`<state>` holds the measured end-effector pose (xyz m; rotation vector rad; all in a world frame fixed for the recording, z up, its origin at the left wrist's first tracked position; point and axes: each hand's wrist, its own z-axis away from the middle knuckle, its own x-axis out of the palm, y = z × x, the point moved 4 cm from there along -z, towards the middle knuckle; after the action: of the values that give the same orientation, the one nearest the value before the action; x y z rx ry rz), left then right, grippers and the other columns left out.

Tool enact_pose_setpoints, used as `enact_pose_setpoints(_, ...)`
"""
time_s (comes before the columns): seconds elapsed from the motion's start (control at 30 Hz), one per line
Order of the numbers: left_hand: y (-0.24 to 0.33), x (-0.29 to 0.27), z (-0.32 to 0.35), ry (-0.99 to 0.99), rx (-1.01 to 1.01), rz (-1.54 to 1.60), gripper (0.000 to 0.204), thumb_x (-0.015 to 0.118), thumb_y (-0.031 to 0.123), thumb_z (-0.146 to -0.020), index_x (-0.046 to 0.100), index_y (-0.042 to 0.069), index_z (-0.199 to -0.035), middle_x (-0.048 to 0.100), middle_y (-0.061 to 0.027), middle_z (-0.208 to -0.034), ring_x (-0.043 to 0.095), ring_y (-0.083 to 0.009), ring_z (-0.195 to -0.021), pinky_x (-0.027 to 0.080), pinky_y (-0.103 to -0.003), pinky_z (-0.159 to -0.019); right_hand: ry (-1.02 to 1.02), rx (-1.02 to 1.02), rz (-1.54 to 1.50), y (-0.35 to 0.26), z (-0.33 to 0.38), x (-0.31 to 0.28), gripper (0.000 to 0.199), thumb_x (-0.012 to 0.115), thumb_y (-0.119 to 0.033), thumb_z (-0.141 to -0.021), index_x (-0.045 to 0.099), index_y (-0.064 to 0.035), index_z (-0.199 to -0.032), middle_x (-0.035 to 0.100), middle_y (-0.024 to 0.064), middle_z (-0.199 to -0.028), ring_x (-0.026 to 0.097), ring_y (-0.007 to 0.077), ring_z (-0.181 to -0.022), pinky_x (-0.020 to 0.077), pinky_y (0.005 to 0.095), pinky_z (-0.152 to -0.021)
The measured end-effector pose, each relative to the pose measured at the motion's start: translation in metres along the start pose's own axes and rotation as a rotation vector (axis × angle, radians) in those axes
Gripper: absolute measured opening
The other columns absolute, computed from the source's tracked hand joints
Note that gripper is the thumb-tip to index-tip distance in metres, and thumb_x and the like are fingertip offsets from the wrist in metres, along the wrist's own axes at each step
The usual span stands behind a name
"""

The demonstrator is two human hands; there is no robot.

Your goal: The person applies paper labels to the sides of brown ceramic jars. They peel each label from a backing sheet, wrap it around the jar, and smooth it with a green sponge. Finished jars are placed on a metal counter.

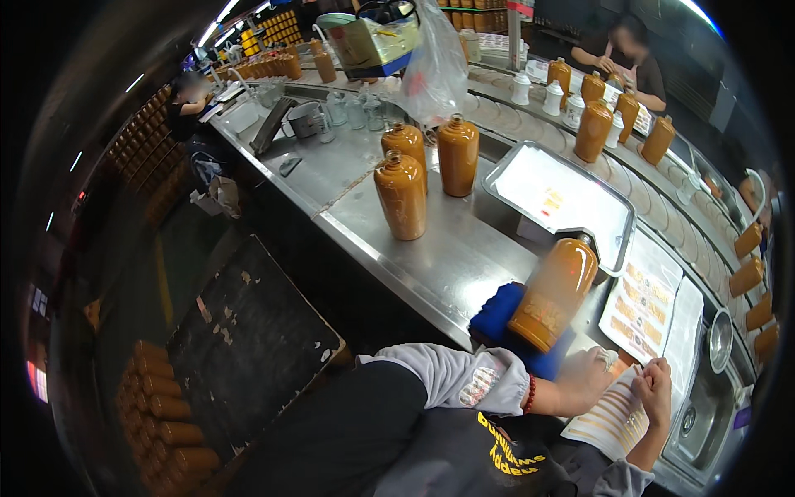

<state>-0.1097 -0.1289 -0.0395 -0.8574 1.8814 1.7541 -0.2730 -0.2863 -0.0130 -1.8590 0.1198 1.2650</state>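
Note:
Near the bench's front edge, my right hand (pixel 656 388) pinches the upper corner of a white decal sheet (pixel 611 416) printed with rows of golden stripes. My left hand (pixel 586 383), a red bead bracelet at its wrist, lies beside that sheet with bent fingers closed on a small white crumpled piece (pixel 609 359). Just beyond my left hand, a glossy brown bottle (pixel 556 290) lies tilted on a folded blue cloth (pixel 501 319), its neck pointing away. More printed decal sheets (pixel 639 305) lie flat past my hands.
Brown bottles (pixel 401 199) stand upright on the steel bench to the left. A metal tray (pixel 505 186) with shallow liquid lies ahead. A sink (pixel 691 431) and metal bowl (pixel 720 340) are at right. Beyond runs a curved conveyor (pixel 530 128) with bottles; a person (pixel 633 66) sits across it.

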Motion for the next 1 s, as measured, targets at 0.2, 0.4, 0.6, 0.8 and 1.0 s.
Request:
enact_pose_setpoints(0.2, 0.004, -0.005, 0.002, 0.080, 0.027, -0.020, 0.034, 0.057, 0.015, -0.088, 0.065, 0.003, -0.120, 0.054, -0.0299, -0.129, 0.043, -0.0480, -0.126, 0.037, -0.055, -0.104, -0.018, -0.031, -0.287, 0.004, 0.001, 0.000, 0.012, 0.062, 0.005, -0.083, 0.052, -0.0001, -0.078, 0.044, 0.0047, -0.093, 0.046, 0.0159, -0.085, 0.0391, 0.0253, -0.075)
enact_pose_setpoints(0.4, 0.009, 0.012, -0.006, 0.052, 0.089, -0.109, 0.025, 0.057, 0.014, -0.086, 0.071, 0.002, -0.104, 0.061, -0.0284, -0.116, 0.043, -0.0492, -0.128, 0.036, -0.058, -0.107, 0.053, -0.091, -0.142, 0.034, 0.012, -0.011, 0.015, 0.061, 0.000, -0.092, 0.052, -0.0018, -0.080, 0.044, 0.0031, -0.087, 0.046, 0.0135, -0.079, 0.0385, 0.0276, -0.068)
enact_pose_setpoints(0.6, -0.004, -0.009, -0.002, 0.062, 0.126, -0.168, 0.017, 0.063, 0.014, -0.083, 0.070, 0.002, -0.092, 0.064, -0.0247, -0.097, 0.056, -0.0447, -0.099, 0.045, -0.056, -0.091, -0.051, -0.086, -0.136, -0.009, -0.001, -0.006, 0.009, 0.062, -0.008, -0.096, 0.059, -0.0011, -0.090, 0.051, 0.0069, -0.094, 0.051, 0.0186, -0.086, 0.0436, 0.0300, -0.079)
enact_pose_setpoints(0.8, 0.009, -0.020, 0.010, 0.036, 0.169, -0.109, 0.016, 0.067, 0.016, -0.087, 0.066, 0.003, -0.097, 0.060, -0.0286, -0.110, 0.045, -0.0475, -0.118, 0.035, -0.058, -0.101, -0.101, 0.062, -0.009, -0.038, 0.005, -0.015, 0.013, 0.069, -0.014, -0.090, 0.064, -0.0033, -0.095, 0.057, 0.0068, -0.101, 0.057, 0.0209, -0.095, 0.0471, 0.0316, -0.086)
enact_pose_setpoints(1.0, 0.010, -0.025, 0.012, 0.083, 0.182, -0.114, 0.016, 0.065, 0.020, -0.090, 0.069, 0.005, -0.094, 0.062, -0.0276, -0.097, 0.048, -0.0492, -0.108, 0.038, -0.058, -0.097, -0.064, 0.057, -0.175, -0.026, 0.002, -0.007, 0.010, 0.067, -0.010, -0.094, 0.062, -0.0028, -0.089, 0.056, 0.0054, -0.102, 0.055, 0.0192, -0.096, 0.0456, 0.0294, -0.087)
